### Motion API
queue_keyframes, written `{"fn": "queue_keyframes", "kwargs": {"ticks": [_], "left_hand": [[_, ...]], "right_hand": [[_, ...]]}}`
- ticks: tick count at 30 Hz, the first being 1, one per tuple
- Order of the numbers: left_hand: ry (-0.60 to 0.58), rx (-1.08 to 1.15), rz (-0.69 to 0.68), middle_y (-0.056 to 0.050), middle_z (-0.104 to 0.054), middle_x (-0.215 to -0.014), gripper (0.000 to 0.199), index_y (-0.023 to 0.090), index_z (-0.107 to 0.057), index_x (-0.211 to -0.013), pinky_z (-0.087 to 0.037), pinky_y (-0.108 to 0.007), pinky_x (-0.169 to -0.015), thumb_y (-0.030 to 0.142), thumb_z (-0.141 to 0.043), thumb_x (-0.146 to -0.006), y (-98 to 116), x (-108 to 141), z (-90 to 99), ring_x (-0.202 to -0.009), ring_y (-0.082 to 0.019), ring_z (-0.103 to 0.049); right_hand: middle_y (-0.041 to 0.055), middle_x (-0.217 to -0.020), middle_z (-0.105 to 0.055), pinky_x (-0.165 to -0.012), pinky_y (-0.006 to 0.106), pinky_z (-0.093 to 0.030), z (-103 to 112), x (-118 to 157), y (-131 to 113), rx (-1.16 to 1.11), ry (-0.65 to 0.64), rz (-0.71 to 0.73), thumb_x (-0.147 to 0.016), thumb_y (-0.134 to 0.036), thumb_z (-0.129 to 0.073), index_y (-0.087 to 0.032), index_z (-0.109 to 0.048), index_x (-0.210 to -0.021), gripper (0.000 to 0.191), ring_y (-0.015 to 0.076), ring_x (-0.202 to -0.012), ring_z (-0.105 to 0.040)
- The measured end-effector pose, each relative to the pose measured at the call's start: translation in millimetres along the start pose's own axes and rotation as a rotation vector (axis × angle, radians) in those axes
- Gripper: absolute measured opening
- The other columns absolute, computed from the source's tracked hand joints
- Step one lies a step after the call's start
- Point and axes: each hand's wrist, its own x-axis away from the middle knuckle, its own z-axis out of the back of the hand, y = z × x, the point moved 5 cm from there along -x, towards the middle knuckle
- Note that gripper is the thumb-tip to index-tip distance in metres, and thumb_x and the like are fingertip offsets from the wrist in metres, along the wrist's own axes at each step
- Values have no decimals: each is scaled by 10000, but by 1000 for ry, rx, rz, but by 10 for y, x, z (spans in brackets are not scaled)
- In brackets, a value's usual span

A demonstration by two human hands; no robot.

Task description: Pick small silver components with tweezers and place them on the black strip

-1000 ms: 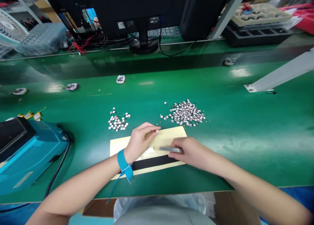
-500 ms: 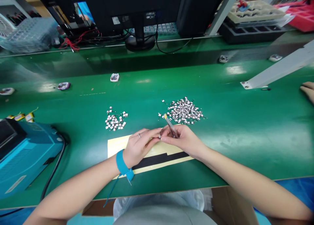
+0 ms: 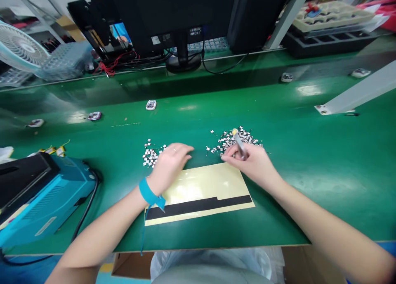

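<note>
Right hand [image 3: 252, 162] grips tweezers [image 3: 239, 145] narrowly, tips at larger parts pile [image 3: 238, 139].
Left hand [image 3: 169, 167]: grip wide, fingers empty, just beside smaller parts pile [image 3: 151, 156], above yellow sheet [image 3: 204, 189].

The right hand [image 3: 249, 162] grips steel tweezers [image 3: 240, 145] over the larger pile of small wired components [image 3: 232, 140]. The left hand [image 3: 168, 169], with a blue wrist strap [image 3: 149, 192], rests just beside the smaller pile of components [image 3: 150, 156]. A yellow sheet [image 3: 201, 187] with a black strip [image 3: 198, 207] lies near the front edge of the green tabletop [image 3: 324, 193].
</note>
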Motion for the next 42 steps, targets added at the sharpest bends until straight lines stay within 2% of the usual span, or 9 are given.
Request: {"fn": "queue_keyframes", "kwargs": {"ticks": [3,6,10,16,21,24,29,35,42], "left_hand": [[-169,-231,201,-90,-594,-944,176,99,-598,-942,-480,-344,-753,63,-535,-782,-417,-58,103,-860,-249,-562],[-253,-230,236,-91,-600,-906,146,96,-623,-897,-478,-339,-684,97,-553,-769,-609,-54,126,-785,-257,-574],[-340,-175,258,-70,-603,-856,130,120,-633,-761,-459,-300,-692,143,-510,-798,-653,-18,42,-776,-222,-567],[-314,-145,318,-73,-594,-782,135,117,-600,-720,-422,-328,-671,103,-490,-797,-512,-77,133,-749,-237,-540],[-115,731,502,-42,-606,-811,131,124,-565,-822,-460,-227,-668,253,-544,-808,-159,-70,64,-746,-151,-575],[-151,1171,632,-62,-611,-898,212,115,-578,-941,-464,-188,-728,255,-580,-782,33,15,-175,-854,-141,-577],[-207,1259,696,-75,-599,-922,198,117,-630,-913,-454,-176,-764,265,-583,-789,110,116,-400,-852,-128,-571],[-91,1315,658,-57,-597,-852,145,131,-649,-802,-463,-128,-666,251,-667,-722,66,123,-390,-763,-102,-565],[46,1457,683,-48,-582,-765,156,105,-597,-738,-498,-154,-670,209,-705,-696,142,144,-370,-708,-100,-580]], "right_hand": [[-44,-500,-355,-433,213,-181,199,1,-83,214,65,104,-715,-307,-626,-130,-597,-741,182,107,-432,-283],[-24,-561,-448,-437,215,-222,66,136,-189,396,-136,165,-750,-161,-624,-135,-607,-682,75,110,-456,-367],[-16,-718,-541,-534,203,-350,-293,405,-230,618,-438,168,-723,9,-705,-146,-634,-768,177,134,-614,-525],[55,-837,-519,-595,287,-458,-545,620,-160,947,-601,126,-694,71,-691,-104,-632,-886,266,212,-694,-550],[88,-830,-509,-528,319,-462,-636,712,-197,1098,-664,157,-677,128,-597,-78,-622,-834,260,235,-648,-532],[90,-800,-509,-518,316,-444,-669,752,-214,1094,-680,163,-692,115,-582,-73,-618,-808,224,239,-643,-523],[82,-779,-525,-553,279,-390,-617,667,-184,922,-634,95,-688,102,-602,-66,-610,-767,186,220,-655,-518],[-33,-543,-491,-445,189,-268,-405,332,-76,283,-613,-64,-687,-46,-585,-125,-584,-638,93,112,-479,-433],[11,-651,-518,-444,185,-228,-406,100,-47,-344,-308,-148,-738,-391,-594,-107,-560,-719,286,90,-501,-374]]}}
